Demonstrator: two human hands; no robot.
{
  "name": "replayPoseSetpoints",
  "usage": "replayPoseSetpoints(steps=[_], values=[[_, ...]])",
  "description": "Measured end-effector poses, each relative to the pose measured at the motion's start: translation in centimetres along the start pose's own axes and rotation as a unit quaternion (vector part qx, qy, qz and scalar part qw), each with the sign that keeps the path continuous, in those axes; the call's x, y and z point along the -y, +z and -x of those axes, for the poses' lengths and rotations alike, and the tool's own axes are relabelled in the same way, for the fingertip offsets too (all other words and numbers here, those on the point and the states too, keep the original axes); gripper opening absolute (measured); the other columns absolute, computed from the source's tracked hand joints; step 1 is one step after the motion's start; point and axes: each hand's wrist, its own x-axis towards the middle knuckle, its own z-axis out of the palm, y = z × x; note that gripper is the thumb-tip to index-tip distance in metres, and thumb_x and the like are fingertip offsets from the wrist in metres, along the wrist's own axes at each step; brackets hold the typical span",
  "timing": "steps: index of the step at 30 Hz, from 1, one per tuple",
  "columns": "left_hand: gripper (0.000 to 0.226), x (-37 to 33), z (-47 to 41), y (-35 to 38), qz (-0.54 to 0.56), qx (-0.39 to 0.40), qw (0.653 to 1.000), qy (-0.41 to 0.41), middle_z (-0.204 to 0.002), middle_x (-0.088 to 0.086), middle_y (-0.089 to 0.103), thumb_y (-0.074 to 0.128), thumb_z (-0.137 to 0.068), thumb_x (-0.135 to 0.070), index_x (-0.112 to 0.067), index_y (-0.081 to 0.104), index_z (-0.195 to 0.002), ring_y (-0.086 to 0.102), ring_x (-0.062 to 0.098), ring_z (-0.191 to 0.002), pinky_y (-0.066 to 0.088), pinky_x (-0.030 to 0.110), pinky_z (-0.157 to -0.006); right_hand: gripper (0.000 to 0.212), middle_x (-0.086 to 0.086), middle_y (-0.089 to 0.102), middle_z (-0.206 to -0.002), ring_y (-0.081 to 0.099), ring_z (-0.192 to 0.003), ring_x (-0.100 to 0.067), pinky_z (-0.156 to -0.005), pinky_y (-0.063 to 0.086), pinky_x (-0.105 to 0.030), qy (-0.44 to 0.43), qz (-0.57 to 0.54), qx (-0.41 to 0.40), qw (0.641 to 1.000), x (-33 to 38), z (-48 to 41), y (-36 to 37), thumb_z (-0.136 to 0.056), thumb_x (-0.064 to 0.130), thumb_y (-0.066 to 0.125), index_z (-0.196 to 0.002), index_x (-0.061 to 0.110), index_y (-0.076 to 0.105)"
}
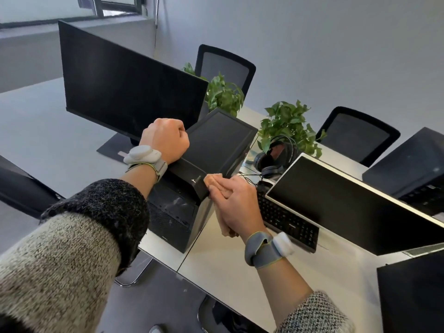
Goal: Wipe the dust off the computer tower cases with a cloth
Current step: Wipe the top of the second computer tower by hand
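While it stands on the white desk (240, 272), the black computer tower (216, 145) is gripped at its top edge by the left hand (165, 139), fingers curled. The right hand (237, 207) presses a beige cloth (213, 180) with flat fingers on the near upper corner of the case. A second tower (408, 159) stands far right. Around are two monitors (125, 87) (348, 205), one keyboard (286, 219), one pair of headphones (271, 162), two leafy plants (223, 92) (288, 123) with hidden pots, and two chairs (223, 66) (355, 133).

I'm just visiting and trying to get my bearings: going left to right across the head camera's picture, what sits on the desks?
A large monitor → computer tower → headphones → second monitor → another tower.
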Motion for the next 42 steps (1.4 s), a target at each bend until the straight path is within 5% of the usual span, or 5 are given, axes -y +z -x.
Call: replayPoseSetpoints(steps=[16, 22, 26, 34, 42], values=[[0.024, -0.1, 0.5, -0.7, 0.018, 0.058, 0.998, 0.033, -0.066, -0.009, 0.063, 0.052, -0.088, -0.022, -0.029, 0.072, -0.077, 0.059, 0.016, -0.062, 0.052, 0.032, -0.062, 0.024, 0.006, 0.071, -0.106, 0.061, -0.102, -0.013, -0.091, 0.052, -0.036, 0.063, 0.004, 0.035, 0.997, 1.1, -1.0, 0.0, -0.101, 0.042, 0.06, -0.116, 0.032, 0.076], [0.031, 2.7, -0.7, -1.9, 0.279, 0.083, 0.956, 0.036, -0.062, 0.01, 0.066, 0.051, -0.085, -0.003, -0.017, 0.078, -0.079, 0.054, 0.016, -0.051, 0.047, 0.029, -0.05, 0.02, 0.008, 0.062, -0.092, 0.055, -0.087, -0.006, -0.075, 0.043, -0.019, 0.026, 0.034, -0.049, 0.998, 5.9, -0.5, 0.9, -0.102, 0.033, 0.06, -0.112, 0.032, 0.077], [0.028, 6.1, -1.6, -3.1, 0.406, 0.145, 0.902, 0.008, -0.069, 0.01, 0.069, 0.055, -0.083, 0.001, -0.012, 0.079, -0.084, 0.061, 0.019, -0.064, 0.051, 0.03, -0.065, 0.021, 0.006, 0.05, -0.09, 0.055, -0.078, -0.015, -0.068, 0.053, -0.04, 0.049, 0.135, -0.085, 0.986, 10.2, -1.3, 5.2, -0.105, 0.036, 0.054, -0.107, 0.033, 0.074], [0.027, 11.9, -2.4, -5.0, 0.334, 0.218, 0.915, 0.059, -0.087, 0.002, 0.074, 0.056, -0.097, 0.0, -0.015, 0.078, -0.1, 0.068, 0.013, -0.079, 0.051, 0.017, -0.07, 0.019, 0.005, 0.052, -0.097, 0.053, -0.077, -0.015, -0.059, 0.051, -0.033, 0.08, 0.231, -0.144, 0.959, 17.3, -5.7, 13.1, -0.108, 0.037, 0.057, -0.111, 0.028, 0.073], [0.024, 8.9, -1.7, -3.9, 0.256, 0.182, 0.929, 0.193, -0.088, -0.003, 0.068, 0.055, -0.099, -0.005, -0.019, 0.075, -0.099, 0.065, 0.013, -0.075, 0.057, 0.03, -0.069, 0.017, 0.011, 0.042, -0.094, 0.045, -0.074, -0.011, -0.049, 0.035, -0.026, 0.119, 0.251, -0.223, 0.934, 15.1, -0.6, 11.7, -0.109, 0.04, 0.051, -0.116, 0.035, 0.065]])
